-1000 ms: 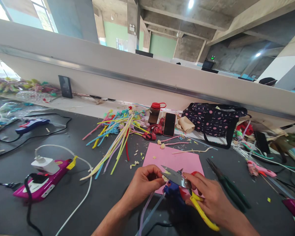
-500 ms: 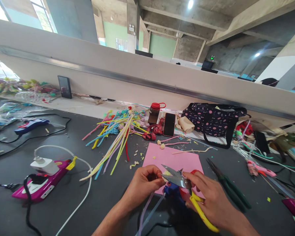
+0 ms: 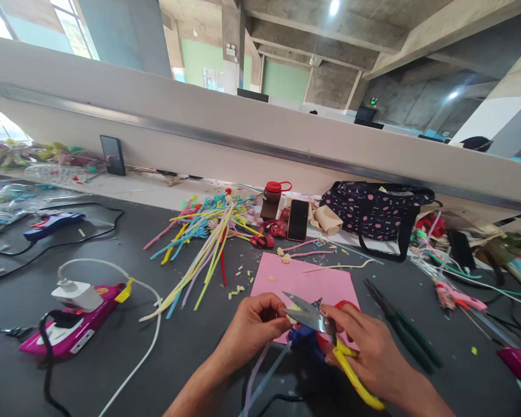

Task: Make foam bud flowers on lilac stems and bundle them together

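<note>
My right hand (image 3: 367,341) grips scissors (image 3: 312,318) with yellow handles, their blades parted and pointing left toward my left hand. My left hand (image 3: 260,321) is closed in a pinch on a small pale yellow pipe-cleaner piece (image 3: 293,310), which shows by the blades; the fingers partly hide it. Below that hand, a purple pipe cleaner (image 3: 254,373) and a translucent stick (image 3: 272,370) slant downward. A blue and red tool (image 3: 306,339), partly covered by the scissors and right hand, sits under them. Beneath everything lies a pink sheet (image 3: 321,282).
Pliers (image 3: 402,324) lie to the right, near a pink glue gun (image 3: 458,296). Several pipe cleaners (image 3: 204,255) are heaped left of centre. Farther back are a bottle (image 3: 271,200), a phone (image 3: 298,220) and a dark bag (image 3: 369,211). A magenta power strip (image 3: 39,341) with cables is left.
Hardly anything differs. Both hands and the scissors keep almost the same place, and the whole view has shifted very slightly.
</note>
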`<state>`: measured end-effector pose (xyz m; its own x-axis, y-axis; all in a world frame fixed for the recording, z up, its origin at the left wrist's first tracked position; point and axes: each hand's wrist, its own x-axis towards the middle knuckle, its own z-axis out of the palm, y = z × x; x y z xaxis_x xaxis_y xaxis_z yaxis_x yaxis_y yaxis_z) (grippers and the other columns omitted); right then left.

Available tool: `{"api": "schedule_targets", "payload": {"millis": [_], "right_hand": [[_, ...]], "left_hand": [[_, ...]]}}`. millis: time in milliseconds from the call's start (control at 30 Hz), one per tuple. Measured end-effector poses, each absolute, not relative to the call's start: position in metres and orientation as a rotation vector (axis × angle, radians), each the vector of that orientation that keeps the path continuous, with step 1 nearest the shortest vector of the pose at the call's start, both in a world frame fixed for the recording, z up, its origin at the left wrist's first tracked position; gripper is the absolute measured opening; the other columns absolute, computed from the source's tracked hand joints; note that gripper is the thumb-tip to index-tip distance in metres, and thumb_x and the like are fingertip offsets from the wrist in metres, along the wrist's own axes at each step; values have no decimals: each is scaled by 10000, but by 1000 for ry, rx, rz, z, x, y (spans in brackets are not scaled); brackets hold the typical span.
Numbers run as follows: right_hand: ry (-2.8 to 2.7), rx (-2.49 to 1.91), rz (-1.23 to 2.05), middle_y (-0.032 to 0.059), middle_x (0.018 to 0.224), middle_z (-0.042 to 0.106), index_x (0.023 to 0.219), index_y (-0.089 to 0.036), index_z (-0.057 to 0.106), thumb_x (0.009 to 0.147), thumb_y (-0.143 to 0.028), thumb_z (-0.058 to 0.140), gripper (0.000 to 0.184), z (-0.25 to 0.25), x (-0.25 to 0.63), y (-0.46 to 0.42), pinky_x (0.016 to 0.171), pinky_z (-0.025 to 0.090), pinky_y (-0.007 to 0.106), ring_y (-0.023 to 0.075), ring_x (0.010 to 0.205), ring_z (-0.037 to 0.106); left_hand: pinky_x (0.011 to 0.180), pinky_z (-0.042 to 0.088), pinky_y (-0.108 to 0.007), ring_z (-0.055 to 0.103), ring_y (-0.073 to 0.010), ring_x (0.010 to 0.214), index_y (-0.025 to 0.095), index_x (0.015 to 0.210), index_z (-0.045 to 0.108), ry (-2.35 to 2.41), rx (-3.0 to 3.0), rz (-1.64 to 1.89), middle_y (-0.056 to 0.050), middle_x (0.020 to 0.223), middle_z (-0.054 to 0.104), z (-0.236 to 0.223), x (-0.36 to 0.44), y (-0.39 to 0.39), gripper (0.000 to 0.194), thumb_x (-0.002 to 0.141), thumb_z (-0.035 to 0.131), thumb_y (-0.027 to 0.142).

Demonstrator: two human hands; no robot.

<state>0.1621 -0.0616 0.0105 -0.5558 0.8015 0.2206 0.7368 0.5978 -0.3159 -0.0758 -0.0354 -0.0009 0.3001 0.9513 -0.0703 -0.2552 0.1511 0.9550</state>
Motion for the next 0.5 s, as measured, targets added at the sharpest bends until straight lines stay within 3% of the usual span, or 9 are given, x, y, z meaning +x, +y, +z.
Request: {"api": "schedule_targets", "payload": {"millis": [500], "right_hand": [[-2501,-1235,228,76,978,547,1309,-244,324,796,-256,601,584,4,166,-63,681,435,315,195,786,535]], "left_hand": [[522,336,-182,438,-64,526,110,645,613,851,1074,1022,28,568,547,-1,-75,-35,93,601,688,144]]}}
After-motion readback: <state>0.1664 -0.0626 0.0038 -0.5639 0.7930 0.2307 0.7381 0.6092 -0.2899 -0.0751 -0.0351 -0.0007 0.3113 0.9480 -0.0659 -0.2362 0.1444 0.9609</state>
